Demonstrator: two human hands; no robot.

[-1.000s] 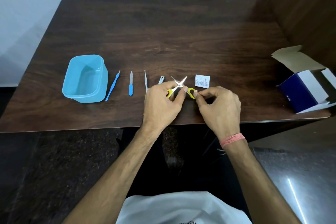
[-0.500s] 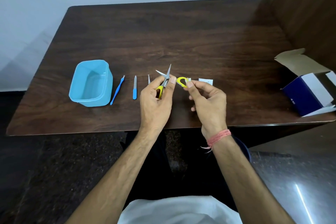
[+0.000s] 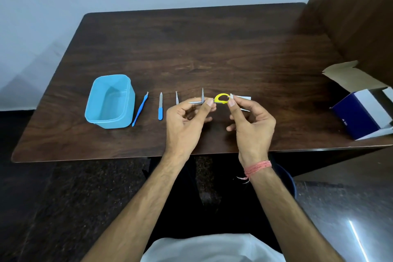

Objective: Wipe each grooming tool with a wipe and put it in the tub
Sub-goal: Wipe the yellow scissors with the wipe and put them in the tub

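Observation:
I hold small yellow-handled scissors (image 3: 221, 98) above the table's front, blades spread wide. My left hand (image 3: 187, 121) pinches them near the pivot, hiding one handle loop. My right hand (image 3: 251, 121) pinches the other yellow loop between thumb and forefinger. A white wipe sachet (image 3: 244, 98) lies on the table just behind my right fingers, partly hidden. The blue tub (image 3: 110, 102) stands empty at the left. Beside it lie a blue cuticle pusher (image 3: 140, 109), a blue-handled nail file (image 3: 160, 106) and silver tweezers (image 3: 177, 98).
An open dark blue and white cardboard box (image 3: 361, 110) sits at the table's right edge. A brown wooden panel (image 3: 357, 17) rises along the right side. The dark wooden table (image 3: 191, 49) stretches back to a pale wall.
Both hands lifted the scissors off the table and turned them; the blades have spread wider and one now points left. The camera view shifted slightly.

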